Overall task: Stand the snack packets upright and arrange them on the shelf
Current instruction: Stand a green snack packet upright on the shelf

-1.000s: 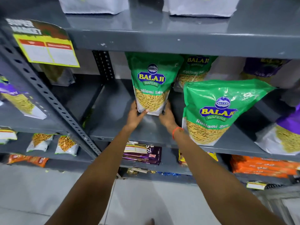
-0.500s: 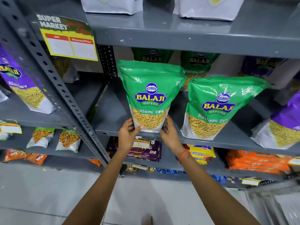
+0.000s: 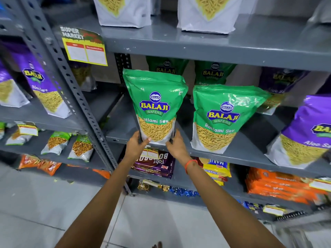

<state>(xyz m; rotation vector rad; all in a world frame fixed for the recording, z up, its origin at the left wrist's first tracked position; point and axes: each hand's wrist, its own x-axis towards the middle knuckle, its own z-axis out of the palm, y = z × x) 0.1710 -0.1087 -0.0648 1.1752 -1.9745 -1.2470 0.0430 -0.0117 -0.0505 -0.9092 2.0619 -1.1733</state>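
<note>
A green Ratlami Sev packet (image 3: 155,104) stands upright at the front edge of the grey middle shelf (image 3: 240,153). My left hand (image 3: 136,144) grips its lower left corner and my right hand (image 3: 176,145) grips its lower right corner. A second green packet (image 3: 222,117) stands upright just to its right, not touching it. Two more green packets (image 3: 166,66) stand in the row behind, partly hidden. A purple Aloo Sev packet (image 3: 308,133) leans at the far right of the same shelf.
A perforated grey upright post (image 3: 71,86) borders the shelf on the left, with a price tag (image 3: 85,49) hanging above. White-bottomed packets (image 3: 123,13) stand on the shelf above. Biscuit packs (image 3: 155,162) lie on the shelf below. Purple packets (image 3: 39,83) fill the left bay.
The green packet has come forward from the back of the shelf to its front edge, held in both hands. The view has moved closer and lower.
</note>
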